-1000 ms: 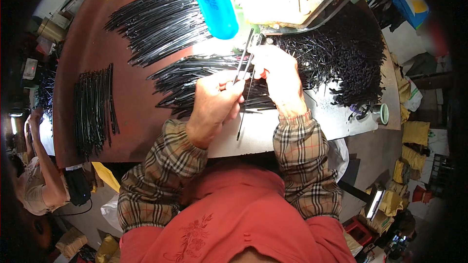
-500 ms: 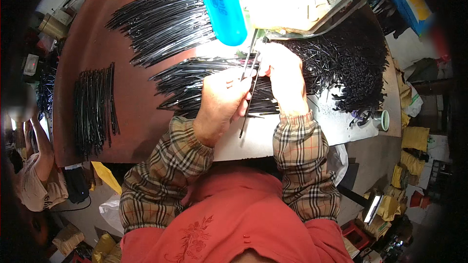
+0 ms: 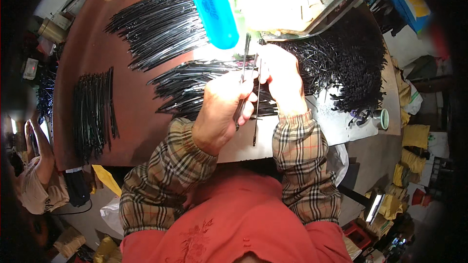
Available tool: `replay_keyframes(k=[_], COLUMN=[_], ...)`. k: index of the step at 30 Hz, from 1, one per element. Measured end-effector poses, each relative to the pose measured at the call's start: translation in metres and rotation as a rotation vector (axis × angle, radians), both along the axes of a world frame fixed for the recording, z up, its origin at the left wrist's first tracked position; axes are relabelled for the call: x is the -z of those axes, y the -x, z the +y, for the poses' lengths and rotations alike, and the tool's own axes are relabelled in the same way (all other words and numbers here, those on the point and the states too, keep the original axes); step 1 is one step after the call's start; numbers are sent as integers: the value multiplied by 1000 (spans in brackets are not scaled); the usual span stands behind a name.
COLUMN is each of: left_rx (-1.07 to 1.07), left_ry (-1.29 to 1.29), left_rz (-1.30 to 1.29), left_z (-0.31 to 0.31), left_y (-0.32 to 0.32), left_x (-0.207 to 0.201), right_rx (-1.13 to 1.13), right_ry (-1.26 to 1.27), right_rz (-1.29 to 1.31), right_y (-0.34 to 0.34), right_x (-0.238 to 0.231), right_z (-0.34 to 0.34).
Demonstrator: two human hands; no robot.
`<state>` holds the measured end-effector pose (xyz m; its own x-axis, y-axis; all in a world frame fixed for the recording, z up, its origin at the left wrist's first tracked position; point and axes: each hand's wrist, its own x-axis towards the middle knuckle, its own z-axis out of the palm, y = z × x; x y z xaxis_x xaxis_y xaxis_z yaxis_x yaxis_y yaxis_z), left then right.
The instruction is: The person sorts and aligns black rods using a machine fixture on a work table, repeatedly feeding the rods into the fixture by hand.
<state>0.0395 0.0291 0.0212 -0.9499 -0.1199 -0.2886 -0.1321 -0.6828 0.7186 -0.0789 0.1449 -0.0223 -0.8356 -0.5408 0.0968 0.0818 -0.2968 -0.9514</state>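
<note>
Left hand [image 3: 222, 112] is pinching a thin black rod [image 3: 242, 85] upright. Right hand [image 3: 282, 80] is gripping a second rod [image 3: 256, 117], above the black rod pile [image 3: 195, 85].

Thin black rods [image 3: 246, 85] in hand: glossy, smooth, seemingly plastic-coated. Same sheen on black strips [image 3: 161, 27] fanned over matt brown table [image 3: 131, 102], dull like board or leather. Blue handle [image 3: 213, 7]: shiny, smooth plastic. Checked cuffs [image 3: 302, 141]: woven cloth, soft and matt. Red garment [image 3: 239, 219]: matt fabric, embroidered.
</note>
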Motion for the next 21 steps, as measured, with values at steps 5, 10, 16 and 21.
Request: replay_keyframes(k=[5, 10, 16, 21], left_rx=[9, -22, -28, -83], left_ry=[22, 291, 171, 140], left_rz=[-5, 61, -113, -92], left_z=[2, -3, -7, -20], left_y=[0, -3, -31, -68], left_x=[6, 18, 11, 9], right_rx=[-35, -38, 2, -45], right_ry=[74, 93, 189, 125], right_rz=[-4, 63, 52, -167], right_y=[2, -9, -37, -72], right_x=[5, 0, -4, -18], right_z=[2, -7, -7, -38])
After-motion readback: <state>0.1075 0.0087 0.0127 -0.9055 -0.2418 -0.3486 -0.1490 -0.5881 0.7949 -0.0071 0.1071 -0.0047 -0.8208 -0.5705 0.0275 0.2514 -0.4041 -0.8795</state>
